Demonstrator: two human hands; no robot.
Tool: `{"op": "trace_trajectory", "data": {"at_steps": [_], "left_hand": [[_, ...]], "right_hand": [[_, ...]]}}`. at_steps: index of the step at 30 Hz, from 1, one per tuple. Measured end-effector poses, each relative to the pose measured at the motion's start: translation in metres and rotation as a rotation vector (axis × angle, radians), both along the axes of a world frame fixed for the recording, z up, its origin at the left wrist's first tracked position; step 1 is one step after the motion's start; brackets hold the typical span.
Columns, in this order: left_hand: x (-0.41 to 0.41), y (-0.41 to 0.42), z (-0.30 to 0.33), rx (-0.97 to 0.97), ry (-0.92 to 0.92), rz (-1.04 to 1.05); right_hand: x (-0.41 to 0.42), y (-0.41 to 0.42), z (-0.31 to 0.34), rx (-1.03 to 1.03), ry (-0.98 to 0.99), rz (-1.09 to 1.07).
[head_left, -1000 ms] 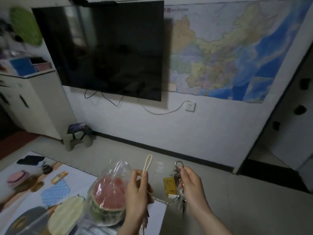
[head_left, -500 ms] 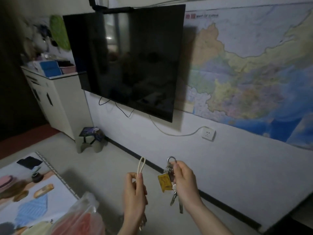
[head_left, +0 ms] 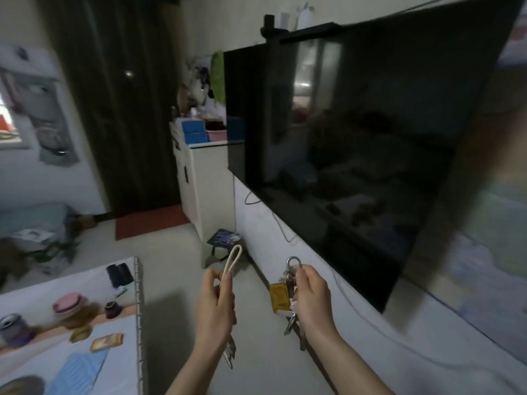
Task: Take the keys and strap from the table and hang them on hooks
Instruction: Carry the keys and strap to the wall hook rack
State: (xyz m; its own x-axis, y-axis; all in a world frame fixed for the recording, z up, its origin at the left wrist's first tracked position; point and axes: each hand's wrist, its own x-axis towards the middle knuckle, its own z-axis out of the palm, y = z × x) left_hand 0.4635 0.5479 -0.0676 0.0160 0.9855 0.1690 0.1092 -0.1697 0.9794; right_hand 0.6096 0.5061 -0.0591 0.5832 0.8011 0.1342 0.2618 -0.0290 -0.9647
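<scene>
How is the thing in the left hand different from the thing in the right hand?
The left hand pinches a pale strap, one soft loop standing up. The right hand holds a key bunch: a metal ring on top, a yellow tag and several keys hanging below. Both are held up, away from the table.

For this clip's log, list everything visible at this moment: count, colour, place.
cream looped strap: 1, cream, pinched in left hand
bunch of metal keys with yellow tag: 1, silver and yellow, hanging from right hand
black wall television: 1, black, right wall
white cabinet: 1, white, beside television
red floor mat: 1, red, by dark curtain
patterned table: 1, multicoloured, lower left
left hand: 1, grip closed
right hand: 1, grip closed
</scene>
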Motion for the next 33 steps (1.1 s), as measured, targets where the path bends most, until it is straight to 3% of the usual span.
{"op": "trace_trajectory", "data": {"at_steps": [7, 14, 26, 33], "left_hand": [[0.028, 0.123, -0.003, -0.030, -0.029, 0.262], [-0.015, 0.281, -0.002, 0.004, -0.010, 0.478], [-0.064, 0.647, 0.056, -0.037, -0.147, 0.304], [-0.076, 0.867, 0.073, 0.061, -0.187, 0.230]], "right_hand": [[0.043, 0.170, 0.009, -0.021, 0.060, 0.282], [0.026, 0.350, 0.012, -0.013, 0.056, 0.408], [-0.038, 0.687, 0.054, 0.096, 0.034, 0.304], [-0.064, 0.907, 0.070, 0.193, 0.053, 0.257]]}}
